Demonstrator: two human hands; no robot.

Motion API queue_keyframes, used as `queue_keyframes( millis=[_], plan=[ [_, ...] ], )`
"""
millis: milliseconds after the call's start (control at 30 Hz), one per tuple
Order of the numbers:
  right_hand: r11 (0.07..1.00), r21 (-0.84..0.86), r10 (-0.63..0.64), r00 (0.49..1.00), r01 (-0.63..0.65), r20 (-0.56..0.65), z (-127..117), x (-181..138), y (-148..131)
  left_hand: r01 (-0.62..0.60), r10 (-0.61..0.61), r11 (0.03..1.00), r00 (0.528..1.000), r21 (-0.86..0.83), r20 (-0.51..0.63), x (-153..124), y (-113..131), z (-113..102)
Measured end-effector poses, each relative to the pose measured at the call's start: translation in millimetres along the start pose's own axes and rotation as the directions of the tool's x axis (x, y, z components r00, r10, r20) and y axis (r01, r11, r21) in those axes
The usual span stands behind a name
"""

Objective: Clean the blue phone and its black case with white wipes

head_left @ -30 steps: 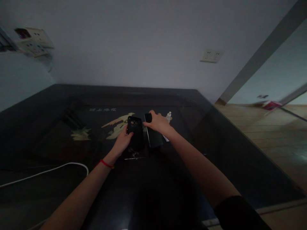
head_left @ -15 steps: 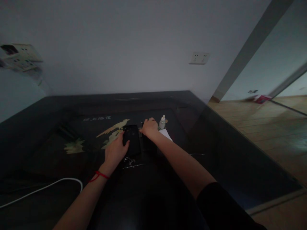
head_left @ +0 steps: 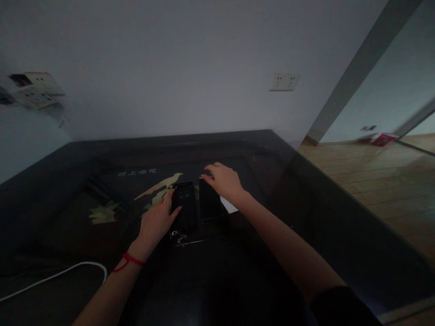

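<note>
A black phone case [head_left: 185, 206] lies flat on the dark table [head_left: 306, 217], and my left hand [head_left: 154, 222] rests at its left edge with the thumb on it. Right beside the case lies a black phone [head_left: 210, 203]. My right hand [head_left: 224, 181] hovers over the phone's far end with fingers spread, holding nothing. A white paper [head_left: 229, 206] peeks out under my right wrist. Small metal bits [head_left: 180, 236], perhaps keys, lie just in front of the case. A red string circles my left wrist.
A white cable [head_left: 57, 277] curves across the table's near left. The tabletop carries a pale bird inlay [head_left: 159, 186] and small lettering. Wall sockets [head_left: 283, 82] sit on the back wall; more are at far left. Wooden floor lies to the right.
The phone and case now lie flat side by side. My right hand has lifted off the phone and opened. The small white bottle seen earlier is now hidden behind my right hand.
</note>
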State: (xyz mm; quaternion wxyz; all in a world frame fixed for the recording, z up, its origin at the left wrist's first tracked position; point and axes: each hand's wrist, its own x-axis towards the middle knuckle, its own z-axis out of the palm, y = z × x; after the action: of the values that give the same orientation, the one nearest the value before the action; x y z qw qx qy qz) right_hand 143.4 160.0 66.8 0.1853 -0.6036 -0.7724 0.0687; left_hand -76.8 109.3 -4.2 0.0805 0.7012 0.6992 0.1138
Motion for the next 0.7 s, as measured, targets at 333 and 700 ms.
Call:
queue_keyframes(
  millis=[333, 700],
  plan=[
    [0.987, 0.115, 0.125, 0.988, -0.115, -0.086, -5, 6, 75, -0.353, 0.286, 0.854, 0.932, -0.382, -0.223, 55, 122, 14],
    [0.981, 0.19, 0.052, 0.998, -0.045, -0.033, 4, 18, 81, -0.289, 0.27, 0.89, 0.957, -0.352, -0.104, 91, 139, 45]
  ],
)
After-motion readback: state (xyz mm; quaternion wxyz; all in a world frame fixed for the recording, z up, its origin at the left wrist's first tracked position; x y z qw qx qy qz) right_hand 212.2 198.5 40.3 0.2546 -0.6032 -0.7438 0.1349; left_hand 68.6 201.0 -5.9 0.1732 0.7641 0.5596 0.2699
